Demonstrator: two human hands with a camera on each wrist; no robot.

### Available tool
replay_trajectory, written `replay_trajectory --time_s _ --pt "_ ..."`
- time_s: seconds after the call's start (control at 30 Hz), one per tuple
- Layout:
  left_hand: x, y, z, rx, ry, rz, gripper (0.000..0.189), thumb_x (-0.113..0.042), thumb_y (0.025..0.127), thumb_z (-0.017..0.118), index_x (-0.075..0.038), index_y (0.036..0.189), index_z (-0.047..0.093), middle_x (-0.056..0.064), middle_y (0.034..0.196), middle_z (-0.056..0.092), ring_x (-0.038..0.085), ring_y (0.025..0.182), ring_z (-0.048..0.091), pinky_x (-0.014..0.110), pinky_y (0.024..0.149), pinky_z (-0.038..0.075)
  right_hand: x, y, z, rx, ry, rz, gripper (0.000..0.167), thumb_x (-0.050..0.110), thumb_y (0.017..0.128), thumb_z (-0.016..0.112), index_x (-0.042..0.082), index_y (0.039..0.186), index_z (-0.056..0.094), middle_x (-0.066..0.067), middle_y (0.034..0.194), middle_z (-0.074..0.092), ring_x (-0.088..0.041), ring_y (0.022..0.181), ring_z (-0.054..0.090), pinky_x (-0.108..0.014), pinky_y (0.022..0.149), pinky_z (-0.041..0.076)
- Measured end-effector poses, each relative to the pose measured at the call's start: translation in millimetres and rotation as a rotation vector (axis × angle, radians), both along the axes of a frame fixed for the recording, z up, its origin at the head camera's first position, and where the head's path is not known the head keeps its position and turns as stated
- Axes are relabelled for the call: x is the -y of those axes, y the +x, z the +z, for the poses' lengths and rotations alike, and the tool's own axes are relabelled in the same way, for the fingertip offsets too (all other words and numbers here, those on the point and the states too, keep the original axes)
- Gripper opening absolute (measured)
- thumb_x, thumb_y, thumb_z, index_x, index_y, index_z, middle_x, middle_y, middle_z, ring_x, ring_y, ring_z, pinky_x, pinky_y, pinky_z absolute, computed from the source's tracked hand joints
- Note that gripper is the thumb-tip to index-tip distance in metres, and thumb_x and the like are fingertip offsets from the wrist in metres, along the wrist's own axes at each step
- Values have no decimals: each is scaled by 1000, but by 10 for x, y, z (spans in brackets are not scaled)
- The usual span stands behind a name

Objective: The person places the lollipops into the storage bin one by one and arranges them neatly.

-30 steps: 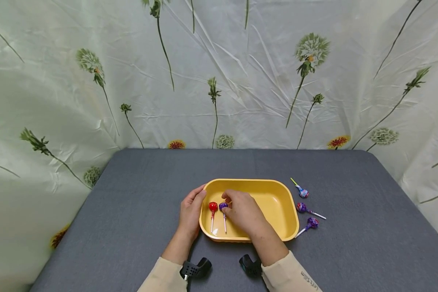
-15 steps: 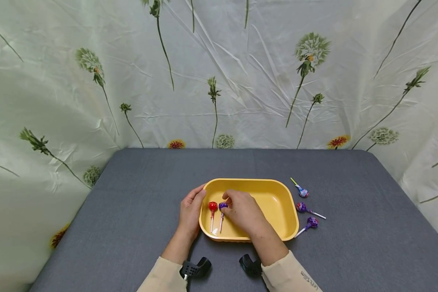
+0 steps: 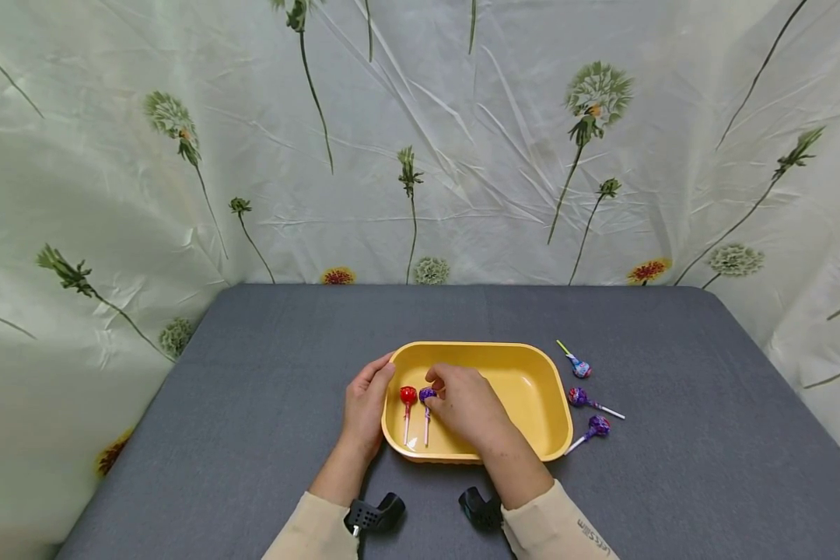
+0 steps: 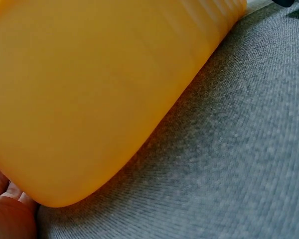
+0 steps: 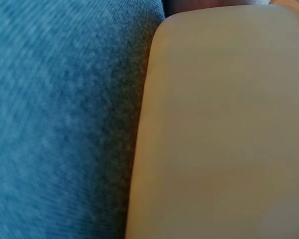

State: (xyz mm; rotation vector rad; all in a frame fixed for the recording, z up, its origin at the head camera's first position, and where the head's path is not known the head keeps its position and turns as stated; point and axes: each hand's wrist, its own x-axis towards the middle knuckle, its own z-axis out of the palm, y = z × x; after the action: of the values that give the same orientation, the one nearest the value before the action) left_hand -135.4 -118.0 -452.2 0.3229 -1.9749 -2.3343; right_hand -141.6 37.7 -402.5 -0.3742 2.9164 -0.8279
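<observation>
A yellow plastic tray (image 3: pixel 479 458) stands on the table in the head view. My left hand (image 3: pixel 366 404) holds its left end, thumb at the rim and fingers along the outside; in the left wrist view, part of that hand (image 4: pixel 12 211) shows beside the tray's wall. Inside the tray at the left lies a red-wrapped lollipop (image 3: pixel 408 396), stick toward me. Just right of it is a purple-wrapped lollipop (image 3: pixel 427 395), its stick also toward me. My right hand (image 3: pixel 466 404) reaches in over the front rim and pinches the purple lollipop's head between thumb and fingers.
Right of the tray, on the grey cloth (image 3: pixel 287 350), lie a blue-wrapped lollipop (image 3: pixel 581 369) with a green stick and two purple ones, one (image 3: pixel 579 397) above the other (image 3: pixel 598 425). A flower-print curtain (image 3: pixel 490 155) hangs behind the table.
The purple lollipop's stick has swung left, then slightly back, now lying nearly parallel to the red one's. Both hands stay in about the same place.
</observation>
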Motion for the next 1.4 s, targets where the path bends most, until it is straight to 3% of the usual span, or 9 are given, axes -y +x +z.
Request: replay_trajectory --time_s 0.27,0.53,0.87,1.07,1.23,1.4 --pt "-17 -4 7 -2 -3 2 41 -23 105 53 0 139 60 19 143 61 23 127 62 24 101 56 -32 -2 1 -13 -7 -6 23 23 87 81 15 107 72 1 93 71 -16 82 61 -35 79 55" --pt "-10 -15 -6 6 18 -3 40 -22 105 54 -1 138 61 17 142 61 20 123 63 19 97 56 -83 24 68 21 -41 -33 31 32 91 77 14 116 72 -4 116 74 -20 97 66 -42 90 57" --pt "-5 -19 3 27 0 4 41 -25 105 54 -3 139 61 16 143 61 22 126 62 22 99 56 -248 77 311 118 -113 -5 36 39 93 73 15 121 71 -4 118 74 -23 105 70 -44 91 59" --pt "-14 -4 12 17 -4 20 41 -25 105 55 -1 138 61 19 142 62 21 123 63 21 97 57 -483 75 505 164 -160 -54 34 36 95 71 16 124 70 -3 117 73 -22 106 69 -43 92 59" --pt "-14 2 20 19 -10 29 42 -26 105 56 -1 137 62 19 141 62 21 122 64 21 97 57 -775 52 627 143 -233 -103 31 34 98 68 19 125 68 -3 116 71 -23 98 68 -38 81 59" --pt "-16 4 19 14 -21 30 43 -27 105 55 0 138 61 20 142 61 25 125 63 23 100 56 -1056 27 672 111 -301 -161 32 36 100 65 17 125 68 -6 104 66 -24 84 57 -31 69 48"
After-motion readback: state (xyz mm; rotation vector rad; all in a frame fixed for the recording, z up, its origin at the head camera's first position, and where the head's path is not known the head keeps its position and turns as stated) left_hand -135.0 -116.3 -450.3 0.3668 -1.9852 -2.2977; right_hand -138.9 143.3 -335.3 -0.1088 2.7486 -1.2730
